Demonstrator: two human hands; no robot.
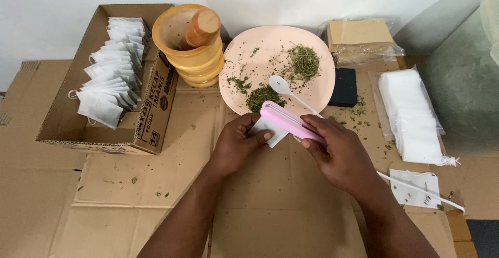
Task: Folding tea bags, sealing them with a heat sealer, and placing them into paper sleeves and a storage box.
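My right hand point(338, 156) grips a pink handheld sealer point(285, 118) and presses it closed over the edge of a small white tea bag point(269, 133). My left hand point(238, 142) pinches that bag from the left, thumb on top. Both hands are over flattened cardboard point(280, 206), just in front of a pink plate point(275, 65) that holds piles of dried green herbs point(303, 60) and a white plastic spoon point(285, 89). A white cord point(421, 190) trails right from under my right wrist.
An open cardboard box point(150, 107) at left holds a row of filled white bags point(112, 71). Behind it stands a yellow mortar with a wooden pestle point(195, 42). A black block point(344, 87), a stack of empty white bags point(413, 117) and a wrapped brown packet point(361, 39) lie at right.
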